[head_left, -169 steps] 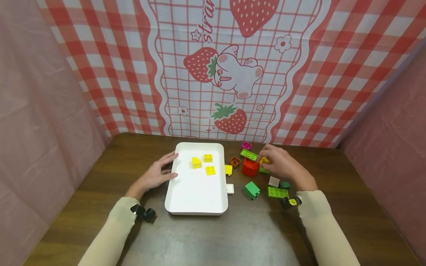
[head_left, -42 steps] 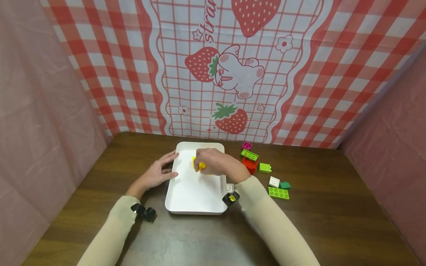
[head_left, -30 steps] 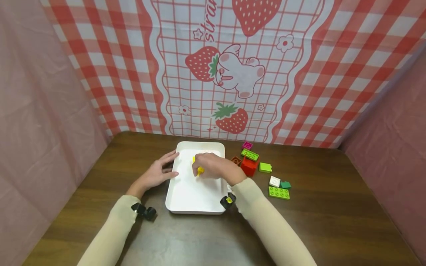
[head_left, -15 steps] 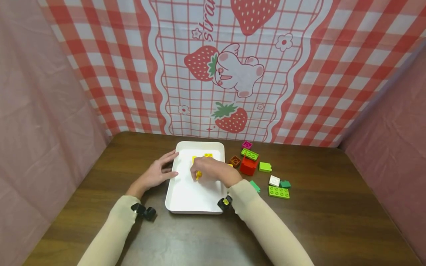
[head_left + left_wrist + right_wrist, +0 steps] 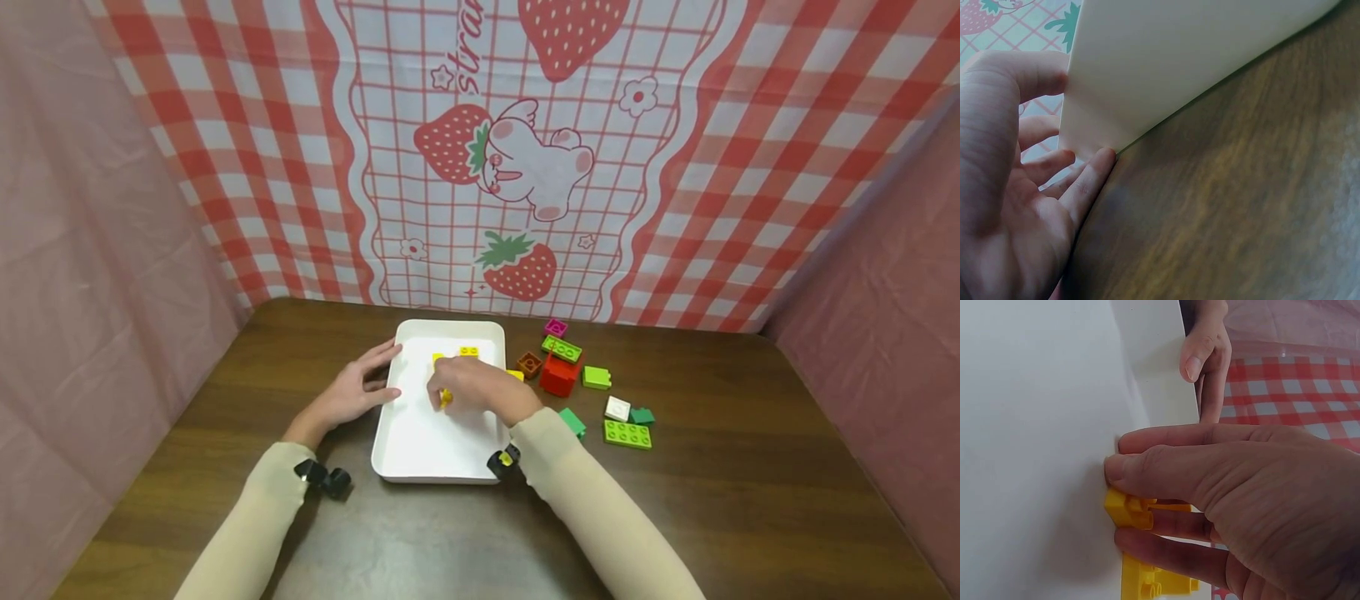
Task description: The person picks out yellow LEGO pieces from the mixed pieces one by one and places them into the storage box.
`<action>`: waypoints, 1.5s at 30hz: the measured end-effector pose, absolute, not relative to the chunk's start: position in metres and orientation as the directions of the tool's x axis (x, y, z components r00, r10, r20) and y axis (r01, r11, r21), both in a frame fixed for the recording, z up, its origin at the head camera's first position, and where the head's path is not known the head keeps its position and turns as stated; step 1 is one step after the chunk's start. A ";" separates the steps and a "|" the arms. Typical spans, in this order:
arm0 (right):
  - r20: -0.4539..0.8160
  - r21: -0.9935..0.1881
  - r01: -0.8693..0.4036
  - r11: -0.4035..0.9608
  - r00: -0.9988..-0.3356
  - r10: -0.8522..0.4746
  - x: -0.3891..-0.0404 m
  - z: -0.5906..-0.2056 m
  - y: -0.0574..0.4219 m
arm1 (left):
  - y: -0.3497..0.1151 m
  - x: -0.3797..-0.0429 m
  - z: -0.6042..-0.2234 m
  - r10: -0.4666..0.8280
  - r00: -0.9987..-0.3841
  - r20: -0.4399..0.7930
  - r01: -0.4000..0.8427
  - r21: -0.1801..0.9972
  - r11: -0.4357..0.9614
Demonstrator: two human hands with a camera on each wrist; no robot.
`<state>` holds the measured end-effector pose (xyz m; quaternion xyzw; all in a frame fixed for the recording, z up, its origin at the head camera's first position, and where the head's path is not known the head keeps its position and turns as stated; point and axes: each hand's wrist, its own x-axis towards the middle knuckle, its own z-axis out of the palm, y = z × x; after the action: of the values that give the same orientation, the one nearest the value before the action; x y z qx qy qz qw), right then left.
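Note:
My left hand (image 5: pixel 348 396) rests against the left side of the white tray (image 5: pixel 435 454). In the left wrist view its fingers and thumb lie along the tray's outer wall (image 5: pixel 1147 69). Over the tray's middle, my right hand (image 5: pixel 468 383) pinches a yellow toy brick (image 5: pixel 1121 509) between thumb and fingers, low over the tray floor. That brick's studs face the palm in the right wrist view. More yellow bricks lie in the tray farther back, among them a studded brick (image 5: pixel 468 351) and one partly hidden by the hand (image 5: pixel 438 357).
Right of the tray lie a yellow brick (image 5: pixel 516 375), a brown brick (image 5: pixel 529 364), a red piece (image 5: pixel 561 375), lime bricks (image 5: pixel 628 434), a green brick (image 5: pixel 572 422), a white brick (image 5: pixel 618 408) and a magenta brick (image 5: pixel 555 327). A patterned cloth (image 5: pixel 525 167) hangs behind the table.
My right hand has gone from the bricks on the right into the tray with a yellow brick, then slid slightly toward the tray's front. My left hand has stayed at the tray's side.

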<state>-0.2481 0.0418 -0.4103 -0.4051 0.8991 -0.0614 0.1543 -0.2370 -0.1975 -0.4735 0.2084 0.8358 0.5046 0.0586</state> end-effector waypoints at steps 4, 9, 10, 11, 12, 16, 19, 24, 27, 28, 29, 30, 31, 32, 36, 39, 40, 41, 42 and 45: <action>-0.220 -0.233 -0.712 0.662 -0.625 -0.749 -0.248 -0.412 0.042 | -0.196 -0.232 -0.466 0.404 -0.909 0.106 0.285 0.865 0.414; -0.215 -0.230 -0.713 0.662 -0.626 -0.749 -0.249 -0.414 0.042 | -0.189 -0.218 -0.442 0.403 -0.911 0.084 0.266 0.868 0.419; -0.215 -0.230 -0.713 0.662 -0.627 -0.749 -0.249 -0.414 0.042 | -0.189 -0.217 -0.442 0.404 -0.911 0.084 0.266 0.867 0.421; -0.216 -0.229 -0.712 0.663 -0.627 -0.748 -0.249 -0.414 0.042 | -0.189 -0.217 -0.442 0.404 -0.911 0.083 0.266 0.867 0.422; -0.216 -0.230 -0.712 0.664 -0.628 -0.748 -0.249 -0.415 0.041 | -0.189 -0.217 -0.441 0.403 -0.912 0.081 0.264 0.867 0.423; -0.220 -0.231 -0.707 0.668 -0.631 -0.744 -0.249 -0.415 0.041 | -0.189 -0.216 -0.441 0.398 -0.914 0.075 0.258 0.866 0.429; -0.227 -0.234 -0.699 0.676 -0.637 -0.737 -0.249 -0.415 0.040 | -0.189 -0.216 -0.440 0.396 -0.915 0.071 0.254 0.865 0.432; -0.230 -0.236 -0.694 0.680 -0.640 -0.733 -0.248 -0.415 0.040 | -0.188 -0.215 -0.440 0.392 -0.918 0.061 0.244 0.867 0.436; -0.226 -0.238 -0.696 0.677 -0.638 -0.736 -0.248 -0.414 0.041 | -0.188 -0.215 -0.440 0.391 -0.918 0.061 0.243 0.866 0.436; -0.226 -0.240 -0.696 0.677 -0.638 -0.736 -0.248 -0.414 0.041 | -0.188 -0.215 -0.440 0.391 -0.918 0.062 0.244 0.867 0.436; -0.226 -0.241 -0.696 0.676 -0.638 -0.737 -0.248 -0.413 0.041 | -0.188 -0.215 -0.440 0.391 -0.918 0.063 0.245 0.867 0.435; -0.225 -0.242 -0.696 0.676 -0.637 -0.737 -0.248 -0.413 0.041 | -0.188 -0.215 -0.439 0.392 -0.918 0.064 0.246 0.866 0.435; -0.226 -0.243 -0.696 0.675 -0.637 -0.737 -0.248 -0.413 0.041 | -0.188 -0.215 -0.439 0.393 -0.917 0.066 0.248 0.867 0.433; -0.227 -0.242 -0.697 0.675 -0.636 -0.738 -0.248 -0.413 0.041 | -0.188 -0.214 -0.439 0.394 -0.917 0.067 0.249 0.867 0.431; -0.234 -0.241 -0.697 0.675 -0.633 -0.738 -0.248 -0.412 0.041 | -0.188 -0.215 -0.439 0.397 -0.915 0.072 0.253 0.869 0.426; -0.238 -0.239 -0.699 0.673 -0.630 -0.739 -0.248 -0.411 0.041 | -0.188 -0.215 -0.439 0.398 -0.915 0.071 0.254 0.866 0.430; -0.238 -0.238 -0.701 0.673 -0.629 -0.740 -0.248 -0.410 0.041 | -0.188 -0.215 -0.439 0.398 -0.915 0.070 0.255 0.865 0.432; -0.240 -0.237 -0.702 0.672 -0.628 -0.740 -0.248 -0.410 0.041 | -0.188 -0.216 -0.439 0.398 -0.915 0.070 0.255 0.864 0.434; -0.242 -0.238 -0.702 0.672 -0.627 -0.741 -0.248 -0.409 0.041 | -0.188 -0.216 -0.439 0.398 -0.915 0.069 0.255 0.863 0.436; -0.254 -0.239 -0.701 0.672 -0.623 -0.740 -0.248 -0.407 0.041 | -0.188 -0.219 -0.443 0.399 -0.914 0.071 0.258 0.861 0.439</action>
<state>-0.2483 0.0412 -0.4068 -0.4007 0.8989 -0.0585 0.1673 -0.2191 -0.1885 -0.4433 0.1942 0.8452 0.4928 0.0714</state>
